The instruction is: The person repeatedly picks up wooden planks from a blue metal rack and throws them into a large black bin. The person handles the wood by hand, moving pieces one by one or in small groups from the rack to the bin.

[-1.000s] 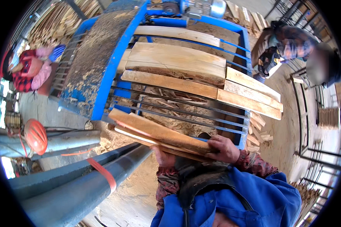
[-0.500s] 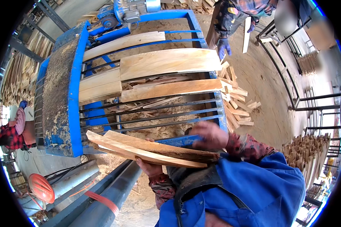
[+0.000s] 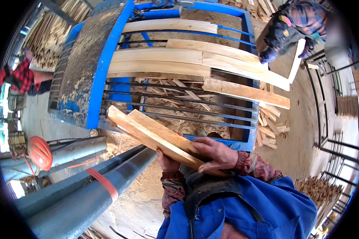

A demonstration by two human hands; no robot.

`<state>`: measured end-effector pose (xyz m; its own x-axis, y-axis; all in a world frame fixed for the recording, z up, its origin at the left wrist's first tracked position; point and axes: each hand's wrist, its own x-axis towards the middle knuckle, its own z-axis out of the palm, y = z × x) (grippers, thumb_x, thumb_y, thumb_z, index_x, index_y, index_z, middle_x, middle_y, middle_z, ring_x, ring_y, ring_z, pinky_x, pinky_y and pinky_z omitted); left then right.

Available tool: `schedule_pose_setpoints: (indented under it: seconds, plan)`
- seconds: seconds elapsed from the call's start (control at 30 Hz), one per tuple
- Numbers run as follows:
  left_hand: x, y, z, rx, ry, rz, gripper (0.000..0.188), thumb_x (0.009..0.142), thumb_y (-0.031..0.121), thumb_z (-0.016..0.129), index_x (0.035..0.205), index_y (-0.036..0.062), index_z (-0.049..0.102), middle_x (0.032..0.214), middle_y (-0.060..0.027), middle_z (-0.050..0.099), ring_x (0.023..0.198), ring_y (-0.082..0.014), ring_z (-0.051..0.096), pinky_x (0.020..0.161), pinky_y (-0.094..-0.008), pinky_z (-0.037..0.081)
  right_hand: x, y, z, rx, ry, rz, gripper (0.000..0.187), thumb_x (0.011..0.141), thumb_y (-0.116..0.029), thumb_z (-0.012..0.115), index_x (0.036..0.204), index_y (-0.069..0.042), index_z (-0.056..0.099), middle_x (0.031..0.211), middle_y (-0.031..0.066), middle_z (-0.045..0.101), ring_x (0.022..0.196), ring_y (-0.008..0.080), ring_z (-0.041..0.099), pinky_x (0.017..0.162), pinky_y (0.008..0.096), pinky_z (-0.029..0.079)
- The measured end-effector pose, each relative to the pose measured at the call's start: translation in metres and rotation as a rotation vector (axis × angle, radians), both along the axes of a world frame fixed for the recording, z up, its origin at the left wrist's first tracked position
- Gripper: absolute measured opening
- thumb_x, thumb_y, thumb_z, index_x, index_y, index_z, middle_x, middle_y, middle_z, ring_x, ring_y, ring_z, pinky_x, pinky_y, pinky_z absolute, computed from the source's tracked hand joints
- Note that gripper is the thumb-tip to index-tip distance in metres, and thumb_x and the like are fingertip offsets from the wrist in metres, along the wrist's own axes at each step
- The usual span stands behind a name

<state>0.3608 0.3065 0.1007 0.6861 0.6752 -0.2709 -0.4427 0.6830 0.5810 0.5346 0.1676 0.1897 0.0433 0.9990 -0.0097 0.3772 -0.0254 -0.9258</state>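
Both hands (image 3: 217, 155) grip boards (image 3: 151, 136) near blue frame (image 3: 103, 65).

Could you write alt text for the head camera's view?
A person's left hand holds wooden boards, right hand on top, near a blue metal frame bearing planks; another person is at upper right, an orange hard hat at left.

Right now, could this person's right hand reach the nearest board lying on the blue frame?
Probably, yes: only dark bars and the frame's near edge separate the right hand from that board, though it grips the held boards.
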Motion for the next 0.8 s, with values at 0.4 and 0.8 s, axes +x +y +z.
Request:
schedule_pose_setpoints:
  seconds: [0.4,0.8]
  plan:
    - [-0.019,-0.008,0.002,-0.038,0.022,0.006,0.105,0.074,0.058,0.073,0.144,-0.0050,0.026,0.138,-0.0224,0.044,0.128,-0.0359,0.044,0.111,-0.0472,0.034,0.033,0.049,-0.040,0.196,-0.418,-0.145,0.033,0.079,-0.025,0.076,0.103,-0.005,0.066,0.096,0.0160,0.064,0.089,0.0340,0.062,0.075,0.0420,0.054]
    - [-0.062,-0.012,-0.004,-0.065,-0.017,-0.009,0.090,0.077,0.054,0.071,0.137,-0.0048,0.037,0.128,-0.0209,0.052,0.117,-0.0314,0.052,0.103,-0.0412,0.041,0.165,0.183,-0.109,0.034,-1.200,-0.235,0.041,0.072,-0.016,0.072,0.108,-0.009,0.054,0.108,0.0118,0.048,0.106,0.0303,0.049,0.083,0.0465,0.044]
